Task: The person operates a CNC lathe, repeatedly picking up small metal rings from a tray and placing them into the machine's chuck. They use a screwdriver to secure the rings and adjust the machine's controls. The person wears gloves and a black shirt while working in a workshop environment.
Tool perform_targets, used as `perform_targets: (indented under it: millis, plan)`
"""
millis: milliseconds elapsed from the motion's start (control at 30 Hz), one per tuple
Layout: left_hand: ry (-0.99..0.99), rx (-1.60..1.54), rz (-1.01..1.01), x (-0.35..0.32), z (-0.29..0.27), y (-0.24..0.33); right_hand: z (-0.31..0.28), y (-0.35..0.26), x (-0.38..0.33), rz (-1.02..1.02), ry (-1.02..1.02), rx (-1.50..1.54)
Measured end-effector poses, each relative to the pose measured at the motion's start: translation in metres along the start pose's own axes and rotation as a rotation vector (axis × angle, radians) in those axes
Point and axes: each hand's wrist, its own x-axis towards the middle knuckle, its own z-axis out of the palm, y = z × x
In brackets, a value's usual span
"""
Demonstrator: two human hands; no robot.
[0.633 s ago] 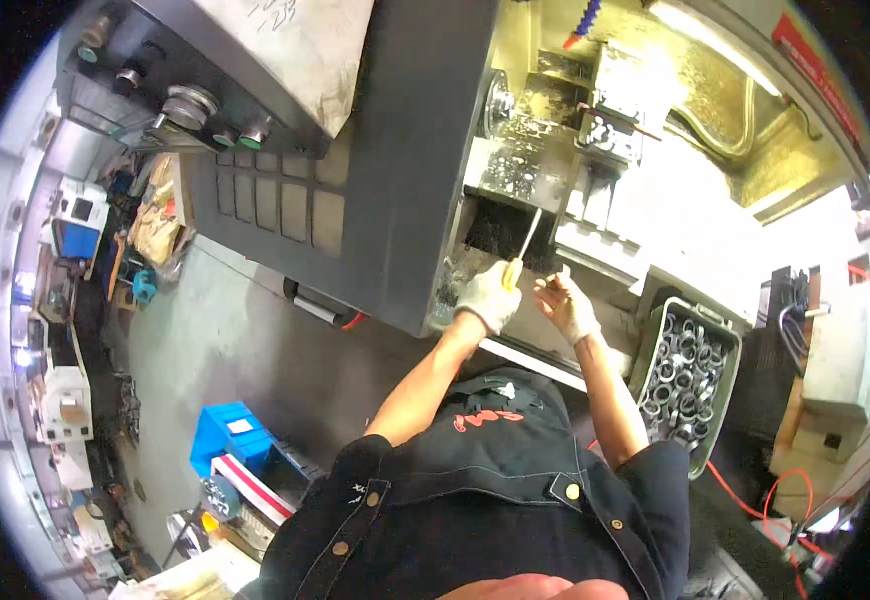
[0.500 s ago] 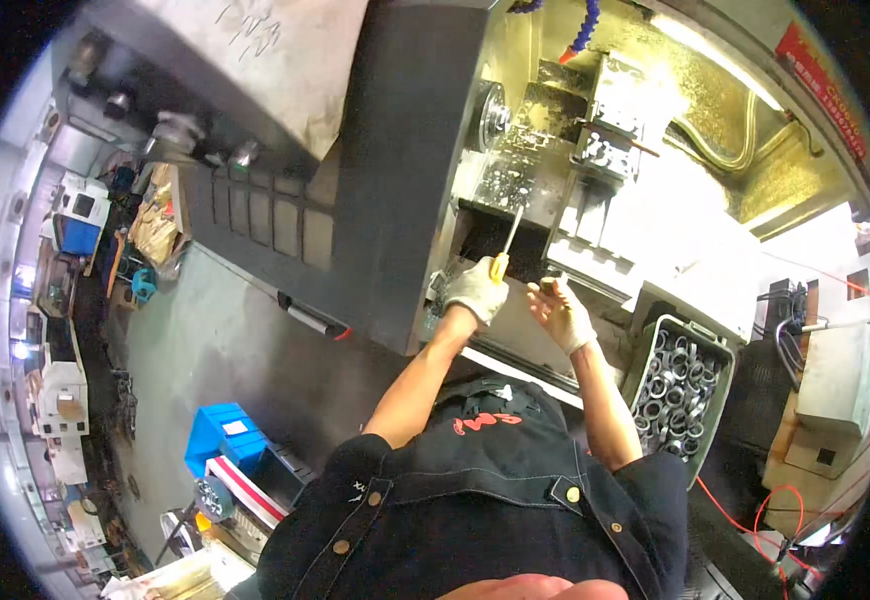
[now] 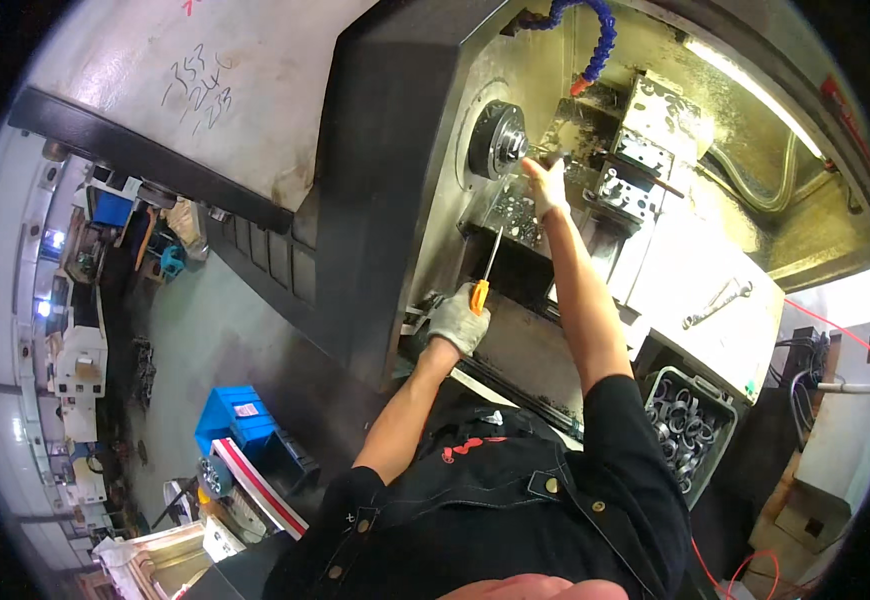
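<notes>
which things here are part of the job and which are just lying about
Likely in the job:
- left hand, gripping the orange-handled tool
- right hand, near the chuck
- metal rings

Seemingly just lying about:
- blue bin
- metal tool on the machine

Right hand (image 3: 546,184): my fingertips blur near the chuck (image 3: 496,141); contact and grip cannot be told.
Left hand (image 3: 458,323): my grasp covers the orange handle's (image 3: 480,296) near end.
Grey rings (image 3: 683,428): lower ones hidden beneath upper.
Pale cabinet (image 3: 245,60): cut off, far left.
</notes>
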Motion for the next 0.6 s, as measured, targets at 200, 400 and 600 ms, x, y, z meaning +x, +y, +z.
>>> perform_targets:
  millis: [200,400,600]
  plan:
    - [0.011,0.118,-0.051,-0.003,-0.012,0.010,0.011,0.005,0.030,-0.067,-0.082,-0.170]
    - [-0.086,0.102,-0.112,-0.005,-0.013,0.014,0.004,-0.009,0.030,-0.195,-0.117,-0.321]
    - [-0.058,0.102,-0.081,0.002,-0.017,0.013,0.005,-0.025,0.032,-0.151,-0.119,-0.437]
